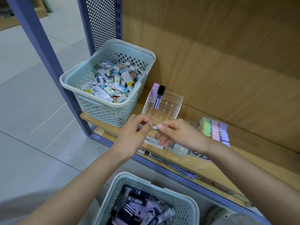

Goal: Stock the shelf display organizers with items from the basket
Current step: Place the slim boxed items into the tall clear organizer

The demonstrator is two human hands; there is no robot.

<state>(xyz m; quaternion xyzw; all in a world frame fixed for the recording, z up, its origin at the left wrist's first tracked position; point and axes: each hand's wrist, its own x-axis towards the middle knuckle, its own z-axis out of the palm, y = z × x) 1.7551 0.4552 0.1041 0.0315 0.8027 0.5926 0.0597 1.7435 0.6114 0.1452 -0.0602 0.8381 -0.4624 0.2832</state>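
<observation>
two hands meet on one small pale slim case [155,127]: the left hand [134,132] pinches one end and the right hand [175,135] the other, just in front of the clear acrylic divided organizer [172,101] on the wooden shelf [203,161]. a pink case [155,91] and a black-capped case [159,96] stand in its back-left cells. the step looks like readying this piece. next it needs turning upright and lowering into a free cell. the pale green perforated basket [113,189] of similar cases sits below.

left hand [136,129], right hand [177,134], both pinching
</observation>
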